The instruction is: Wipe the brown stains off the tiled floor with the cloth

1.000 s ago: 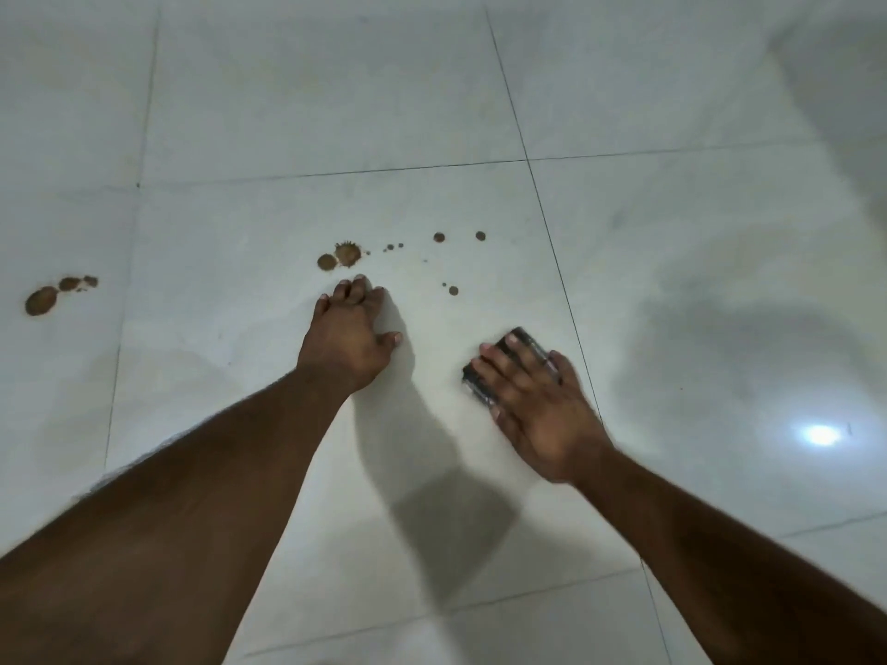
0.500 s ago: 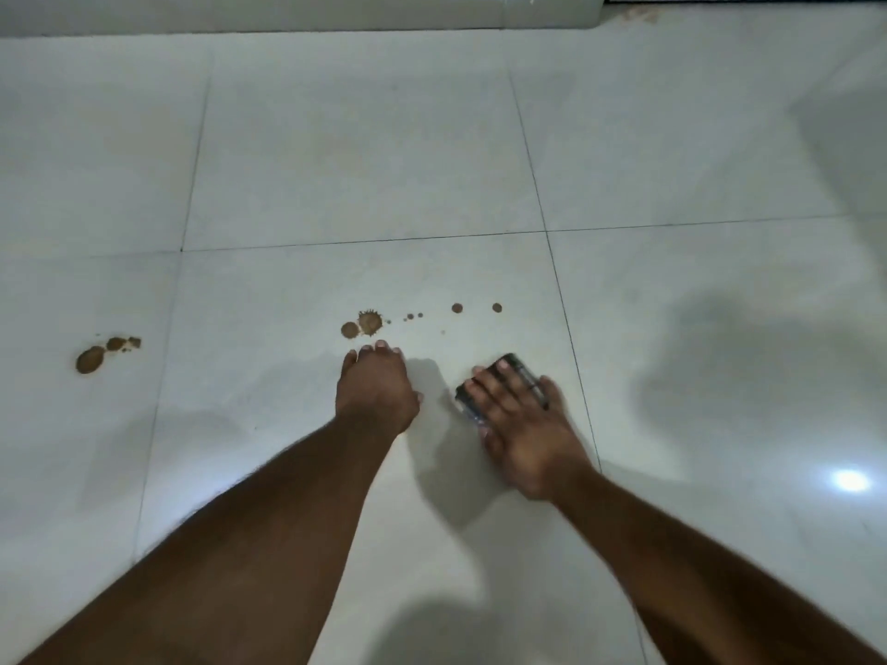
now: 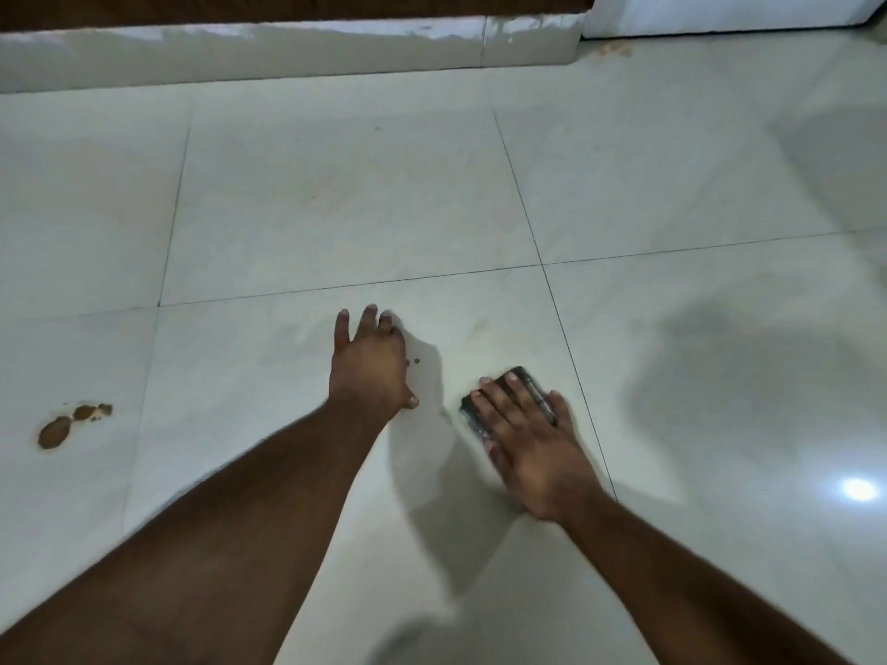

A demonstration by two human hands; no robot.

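Observation:
My right hand (image 3: 533,443) lies flat, fingers straight, pressing a small dark cloth (image 3: 527,379) onto the white tiled floor (image 3: 336,194). My left hand (image 3: 369,364) rests on the floor to the left of the cloth, fingers spread, holding nothing. Two tiny brown specks (image 3: 413,361) show just right of the left hand. A faint brownish smear (image 3: 480,326) lies beyond the cloth. A larger brown stain (image 3: 56,430) with smaller blotches (image 3: 91,411) sits far left on the neighbouring tile.
A glossy skirting tile (image 3: 288,50) runs along the far wall, under dark wood. A white panel (image 3: 720,12) stands at the top right, with a small orange mark (image 3: 614,49) on the floor by its corner. A lamp glare (image 3: 859,489) shines on the floor at right.
The view tilted up, bringing the far wall into sight. My left hand slid forward over the spot with the two brown blobs. The pair of dots to their right no longer shows.

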